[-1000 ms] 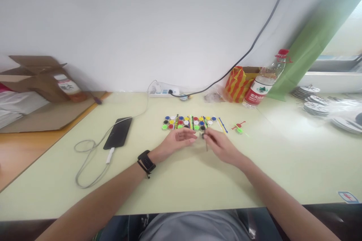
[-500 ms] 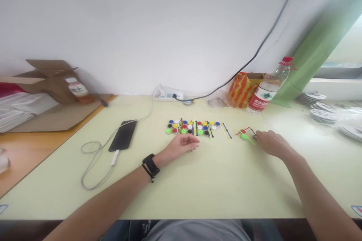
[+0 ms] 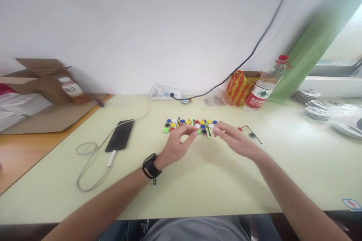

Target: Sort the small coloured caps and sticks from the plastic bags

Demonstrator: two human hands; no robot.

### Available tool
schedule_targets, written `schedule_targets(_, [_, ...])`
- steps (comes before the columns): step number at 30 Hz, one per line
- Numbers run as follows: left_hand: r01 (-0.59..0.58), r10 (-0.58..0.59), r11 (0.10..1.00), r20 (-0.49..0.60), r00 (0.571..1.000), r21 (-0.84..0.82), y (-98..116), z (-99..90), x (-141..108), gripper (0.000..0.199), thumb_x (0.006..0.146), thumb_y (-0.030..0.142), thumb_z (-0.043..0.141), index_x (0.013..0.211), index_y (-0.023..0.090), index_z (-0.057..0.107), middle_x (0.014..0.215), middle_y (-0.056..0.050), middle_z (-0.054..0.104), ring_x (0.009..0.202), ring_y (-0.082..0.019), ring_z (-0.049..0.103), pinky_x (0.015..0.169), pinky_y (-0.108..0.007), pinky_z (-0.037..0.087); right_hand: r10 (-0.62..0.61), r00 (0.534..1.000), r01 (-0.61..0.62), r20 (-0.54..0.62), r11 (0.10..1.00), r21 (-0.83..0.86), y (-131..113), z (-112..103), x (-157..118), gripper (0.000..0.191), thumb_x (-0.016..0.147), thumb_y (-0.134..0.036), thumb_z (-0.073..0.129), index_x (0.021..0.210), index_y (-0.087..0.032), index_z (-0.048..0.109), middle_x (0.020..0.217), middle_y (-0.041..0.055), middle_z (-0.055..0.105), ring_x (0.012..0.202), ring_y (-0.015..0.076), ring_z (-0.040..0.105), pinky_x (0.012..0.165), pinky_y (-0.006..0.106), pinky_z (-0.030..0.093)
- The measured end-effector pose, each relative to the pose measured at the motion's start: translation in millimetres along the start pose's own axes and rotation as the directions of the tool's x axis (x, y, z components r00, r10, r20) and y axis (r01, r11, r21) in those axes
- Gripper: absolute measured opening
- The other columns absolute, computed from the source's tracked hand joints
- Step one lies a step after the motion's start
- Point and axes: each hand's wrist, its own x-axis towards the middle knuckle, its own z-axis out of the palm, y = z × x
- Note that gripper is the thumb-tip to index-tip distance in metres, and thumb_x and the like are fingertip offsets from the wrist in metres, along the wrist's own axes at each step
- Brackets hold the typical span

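Note:
My left hand (image 3: 178, 143), a black watch on its wrist, is held over the near side of the coloured discs, with thumb and forefinger tips together. What they hold, if anything, cannot be made out. To its right, my right hand (image 3: 237, 141) is slightly blurred, its fingers drawn together and pointing at the left hand; anything in them is hidden. Rows of small coloured discs (image 3: 169, 121) lie with thin arrow-shaped strips (image 3: 207, 128) between them, partly covered by both hands. Beyond the right hand lie a red arrow spinner (image 3: 240, 129) and a black arrow spinner (image 3: 252, 135).
A phone (image 3: 120, 136) with a charging cable lies left. At the wall are a power strip (image 3: 161, 95), a striped bag (image 3: 239, 88) and a water bottle (image 3: 256, 98). Stacked discs (image 3: 316, 112) stand at right, a cardboard box (image 3: 42, 79) at far left.
My right hand has moved left from the spinners towards my left hand. The green spinner no longer shows beside the red one. The left hand's thumb and forefinger have come closer together.

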Motion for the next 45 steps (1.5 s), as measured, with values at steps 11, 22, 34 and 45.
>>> schedule_targets(11, [-0.078, 0.088, 0.990, 0.088, 0.992, -0.121, 37, -6.7, 53, 0.072, 0.102, 0.067, 0.032, 0.082, 0.014, 0.076, 0.081, -0.011, 0.074, 0.074, -0.021, 0.068, 0.068, -0.031, 0.052, -0.025, 0.997, -0.056, 0.075, 0.455, 0.889, -61, 89, 58, 0.049, 0.093, -0.070, 0.055, 0.078, -0.023, 0.058, 0.081, 0.0025, 0.057, 0.090, 0.0208, 0.060, 0.091, 0.040, 0.053])
schedule_targets(22, [0.055, -0.069, 0.994, -0.145, 0.987, -0.099, 8, 5.6, 55, 0.087, 0.100, 0.075, 0.015, 0.045, 0.020, 0.052, 0.043, -0.004, 0.050, 0.045, -0.013, 0.051, 0.048, -0.028, 0.038, -0.068, 0.998, 0.050, -0.018, 0.510, 0.859, -47, 120, 55, 0.053, 0.094, -0.064, 0.057, 0.136, -0.030, 0.057, 0.132, 0.0080, 0.060, 0.134, 0.0265, 0.048, 0.110, 0.047, 0.045])
schedule_targets(34, [0.015, -0.012, 0.999, 0.081, 0.997, -0.035, 29, -8.9, 61, 0.072, 0.099, 0.072, 0.035, 0.075, 0.015, 0.072, 0.045, -0.001, 0.057, 0.038, -0.012, 0.053, 0.044, -0.025, 0.041, 0.024, 0.989, 0.097, -0.145, 0.633, 0.768, -55, 87, 58, 0.058, 0.094, -0.072, 0.042, 0.065, -0.023, 0.049, 0.072, 0.0035, 0.051, 0.079, 0.0212, 0.053, 0.081, 0.036, 0.049])
schedule_targets(45, [0.006, -0.009, 1.000, -0.094, 0.996, -0.027, 17, 9.4, 51, 0.082, 0.101, 0.073, 0.021, 0.049, 0.020, 0.056, 0.042, -0.003, 0.050, 0.044, -0.014, 0.049, 0.047, -0.029, 0.036, 0.034, 0.994, 0.074, -0.103, 0.478, 0.875, -65, 103, 51, 0.050, 0.087, -0.077, 0.047, 0.082, -0.027, 0.043, 0.085, 0.0026, 0.054, 0.093, 0.0232, 0.055, 0.082, 0.036, 0.051])
